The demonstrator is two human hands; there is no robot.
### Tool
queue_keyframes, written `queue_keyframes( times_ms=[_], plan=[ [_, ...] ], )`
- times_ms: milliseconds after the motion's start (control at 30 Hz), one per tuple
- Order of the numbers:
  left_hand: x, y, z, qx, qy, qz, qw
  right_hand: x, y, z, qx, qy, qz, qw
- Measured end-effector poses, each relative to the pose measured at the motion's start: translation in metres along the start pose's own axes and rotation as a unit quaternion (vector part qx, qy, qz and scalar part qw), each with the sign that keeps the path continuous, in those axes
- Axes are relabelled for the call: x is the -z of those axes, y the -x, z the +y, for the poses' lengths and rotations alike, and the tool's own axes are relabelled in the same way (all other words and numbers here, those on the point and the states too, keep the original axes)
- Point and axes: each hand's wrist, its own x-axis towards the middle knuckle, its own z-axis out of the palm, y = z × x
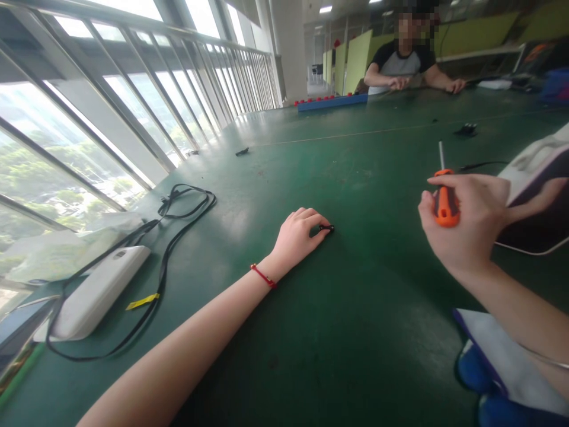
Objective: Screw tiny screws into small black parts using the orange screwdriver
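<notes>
Hands (473,222) (297,236) closed on screwdriver (447,207), black part (329,228)

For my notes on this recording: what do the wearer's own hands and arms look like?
The left hand is ungloved, with a thin red bracelet flecked with gold colour at the wrist. The right hand is ungloved too; a thin silvery band crosses that forearm near the picture's edge. No sleeve shows.

Got a screwdriver (447,203), orange with dark grip panels, held nearly upright, shaft-up, in the right hand (475,220), plus a tiny black part (328,228), pinched in the left hand (299,236), too small to make out properly
</notes>
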Motion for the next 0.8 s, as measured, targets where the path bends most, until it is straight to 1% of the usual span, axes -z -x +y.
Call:
queue_keyframes(
  times_ms=[33, 100, 133, 200, 233, 300, 333, 400, 467, 533, 700, 800],
  plan=[
    [0.0, 0.0, 0.0, -0.001, 0.001, 0.0, 1.0, 0.001, -0.002, 0.006, 0.014, 0.06, 0.042, 0.997],
    [0.0, 0.0, -0.001, 0.0, 0.004, 0.0, 1.0, 0.0, -0.003, 0.011, 0.016, 0.119, 0.065, 0.991],
    [0.001, 0.0, 0.0, 0.0, 0.007, 0.0, 1.0, -0.002, -0.002, 0.008, 0.029, 0.132, 0.071, 0.988],
    [0.001, 0.0, 0.0, 0.0, 0.013, 0.001, 1.0, -0.008, 0.002, -0.005, 0.039, 0.132, 0.059, 0.989],
    [0.001, 0.0, 0.0, -0.001, 0.017, 0.001, 1.0, -0.012, 0.005, -0.014, 0.058, 0.117, 0.044, 0.991],
    [0.001, 0.0, 0.001, -0.001, 0.023, 0.003, 1.0, -0.021, 0.012, -0.032, 0.081, 0.073, -0.025, 0.994],
    [0.001, 0.0, 0.001, 0.0, 0.027, 0.003, 1.0, -0.026, 0.015, -0.04, 0.09, 0.056, -0.039, 0.994],
    [0.0, -0.001, 0.001, 0.0, 0.038, 0.001, 0.999, -0.032, 0.02, -0.05, 0.1, 0.031, -0.092, 0.99],
    [0.0, -0.001, -0.001, 0.001, 0.058, -0.005, 0.998, -0.036, 0.022, -0.052, 0.098, 0.016, -0.141, 0.985],
    [-0.001, -0.002, -0.003, 0.006, 0.085, -0.008, 0.996, -0.037, 0.022, -0.048, 0.088, 0.005, -0.165, 0.982],
    [-0.003, -0.004, -0.009, 0.044, 0.154, -0.001, 0.987, -0.035, 0.019, -0.039, 0.043, -0.019, -0.182, 0.982],
    [-0.002, -0.005, -0.01, 0.067, 0.187, -0.005, 0.98, -0.036, 0.018, -0.041, 0.016, -0.043, -0.213, 0.976]
  ],
)
